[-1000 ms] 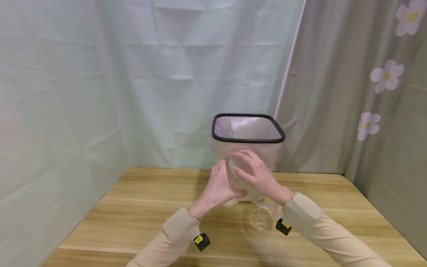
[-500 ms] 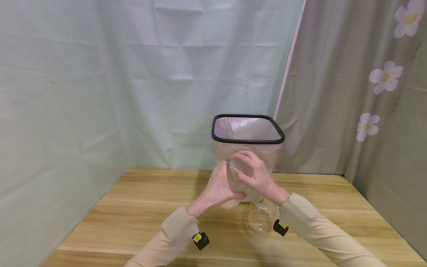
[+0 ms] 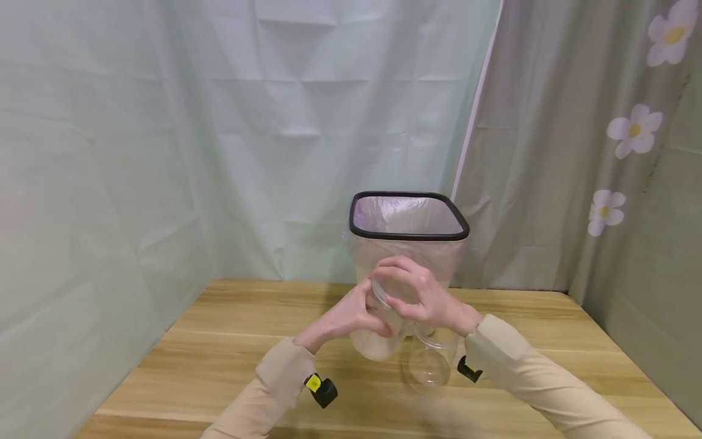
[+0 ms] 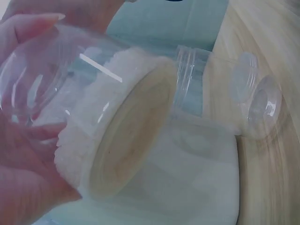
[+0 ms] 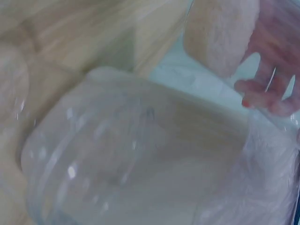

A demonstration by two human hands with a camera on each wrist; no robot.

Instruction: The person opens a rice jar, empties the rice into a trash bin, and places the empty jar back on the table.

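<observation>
My left hand [image 3: 351, 314] grips a clear jar [image 3: 377, 346] around its side. White, grainy contents [image 4: 89, 117] are banked toward the jar's base, which tilts down and toward me. Over the jar's other end, my right hand [image 3: 425, 296] curls its fingers and thumb around the rim of the clear lid [image 3: 379, 291]. In the right wrist view, the left fingers [image 5: 269, 101] show beside the jar's pale contents. Just below my right hand stands a second clear jar [image 3: 430, 364] on the table, its threaded neck [image 4: 186, 70] visible in the left wrist view.
A pale waste bin with a black rim [image 3: 408, 236] and a thin plastic liner [image 3: 403, 213] stands right behind both hands. The wooden table [image 3: 230, 366] reaches back to a pale curtain [image 3: 307, 152]. On the right hangs a grey curtain with white flowers [image 3: 635, 130].
Over the last half second, the held jar has swung lower and toward me, showing more of its lower end. My left wrist has turned with it; my right hand stays at the lid.
</observation>
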